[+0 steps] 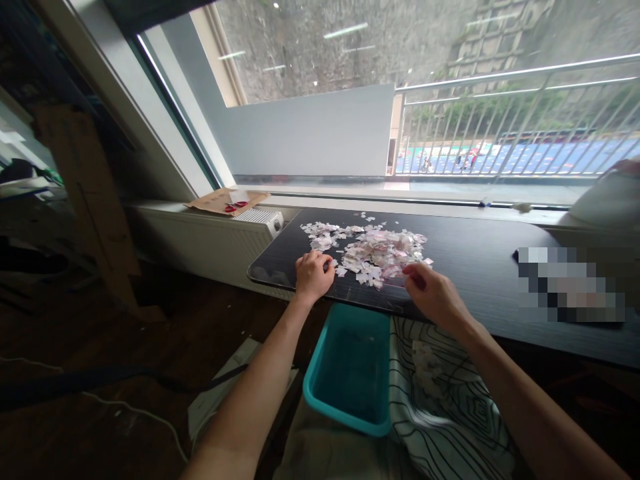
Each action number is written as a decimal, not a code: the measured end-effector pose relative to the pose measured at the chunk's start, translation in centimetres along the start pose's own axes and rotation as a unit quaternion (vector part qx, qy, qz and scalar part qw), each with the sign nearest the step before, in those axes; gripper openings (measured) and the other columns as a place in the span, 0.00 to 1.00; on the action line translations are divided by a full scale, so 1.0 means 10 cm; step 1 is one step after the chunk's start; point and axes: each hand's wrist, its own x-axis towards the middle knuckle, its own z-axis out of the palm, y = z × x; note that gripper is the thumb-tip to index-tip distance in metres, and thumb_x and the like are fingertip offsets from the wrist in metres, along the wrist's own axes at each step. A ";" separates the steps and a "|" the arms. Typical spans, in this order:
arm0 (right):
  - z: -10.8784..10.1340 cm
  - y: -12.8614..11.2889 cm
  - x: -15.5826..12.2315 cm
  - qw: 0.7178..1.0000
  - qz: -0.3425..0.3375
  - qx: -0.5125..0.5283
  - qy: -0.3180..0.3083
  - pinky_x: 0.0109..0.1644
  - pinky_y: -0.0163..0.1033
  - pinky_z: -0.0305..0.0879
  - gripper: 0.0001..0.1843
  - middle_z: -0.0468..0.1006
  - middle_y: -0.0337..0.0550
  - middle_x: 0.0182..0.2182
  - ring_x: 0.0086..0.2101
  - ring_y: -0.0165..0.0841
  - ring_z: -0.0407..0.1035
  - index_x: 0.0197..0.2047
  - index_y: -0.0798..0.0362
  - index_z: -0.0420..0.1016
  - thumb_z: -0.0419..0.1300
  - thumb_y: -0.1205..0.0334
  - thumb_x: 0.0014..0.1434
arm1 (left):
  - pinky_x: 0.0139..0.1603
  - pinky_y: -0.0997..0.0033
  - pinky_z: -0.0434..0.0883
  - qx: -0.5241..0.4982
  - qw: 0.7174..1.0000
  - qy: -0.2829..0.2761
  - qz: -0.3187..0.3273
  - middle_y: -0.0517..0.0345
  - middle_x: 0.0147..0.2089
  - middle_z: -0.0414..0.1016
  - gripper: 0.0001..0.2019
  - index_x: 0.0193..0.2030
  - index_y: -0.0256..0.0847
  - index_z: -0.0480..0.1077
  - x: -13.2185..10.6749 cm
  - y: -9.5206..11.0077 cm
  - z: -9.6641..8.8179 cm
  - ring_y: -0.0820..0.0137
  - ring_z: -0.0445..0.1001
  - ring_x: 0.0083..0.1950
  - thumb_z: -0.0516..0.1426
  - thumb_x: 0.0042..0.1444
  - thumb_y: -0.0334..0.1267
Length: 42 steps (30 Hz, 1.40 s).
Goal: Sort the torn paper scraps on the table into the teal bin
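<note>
A loose heap of small white and pinkish paper pieces [380, 250] lies spread over a black tabletop [473, 260]. At the heap's left front edge is my left hand [315, 275], its fingers curled in and closed; anything in them is hidden. My right hand [433, 293] is on the right front side of the heap, thumb and fingers drawn together beside some pinkish pieces. Whether a piece is pinched there is too small to tell. Below the table edge, between my forearms, sits a turquoise plastic bin [347, 370] with a dark interior.
A patterned cloth [445, 393] with some paper scraps on it lies right of the bin. Red-handled scissors [236, 206] rest on brown cardboard [213, 201] above a radiator [220, 243]. A blurred-out object [570, 283] lies at the table's right. A white cable [135, 407] runs along the floor.
</note>
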 end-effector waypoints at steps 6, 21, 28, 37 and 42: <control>-0.04 0.04 0.01 1.000 0.014 -0.014 0.012 0.34 0.36 0.60 0.12 0.76 0.39 0.28 0.28 0.32 0.68 0.41 0.50 0.73 0.53 0.59 0.56 | 0.51 0.60 0.63 -0.003 1.000 0.001 0.003 0.54 0.41 0.74 0.05 0.37 0.43 0.75 0.00 0.00 0.00 0.61 0.71 0.46 0.57 0.55 0.35; 0.03 -0.06 0.03 0.999 0.002 -0.036 0.010 0.34 0.38 0.60 0.13 0.77 0.42 0.30 0.29 0.34 0.68 0.41 0.52 0.74 0.53 0.60 0.55 | 0.50 0.60 0.63 0.000 1.000 0.001 0.002 0.55 0.41 0.75 0.05 0.37 0.43 0.75 0.00 0.00 0.00 0.61 0.70 0.45 0.57 0.55 0.35; 0.00 -0.05 -0.03 0.999 -0.013 -0.031 0.006 0.34 0.37 0.61 0.13 0.78 0.43 0.30 0.29 0.34 0.70 0.41 0.52 0.74 0.52 0.60 0.56 | 0.51 0.60 0.62 -0.003 1.000 -0.001 -0.004 0.54 0.42 0.75 0.05 0.37 0.44 0.74 0.00 0.00 0.00 0.61 0.70 0.46 0.56 0.56 0.36; -0.03 -0.08 -0.07 0.997 -0.029 -0.063 0.026 0.34 0.37 0.62 0.13 0.79 0.45 0.32 0.30 0.35 0.71 0.42 0.53 0.74 0.52 0.61 0.56 | 0.51 0.59 0.63 -0.004 1.000 -0.005 -0.005 0.54 0.42 0.74 0.06 0.37 0.44 0.75 0.00 0.01 -0.01 0.60 0.70 0.46 0.56 0.56 0.36; -0.01 -0.12 -0.04 0.997 -0.048 -0.065 0.010 0.33 0.36 0.61 0.14 0.79 0.46 0.32 0.29 0.34 0.70 0.43 0.53 0.74 0.50 0.62 0.57 | 0.51 0.60 0.63 -0.003 1.000 -0.006 -0.004 0.54 0.41 0.74 0.05 0.37 0.44 0.75 0.00 0.01 -0.01 0.60 0.71 0.46 0.56 0.56 0.36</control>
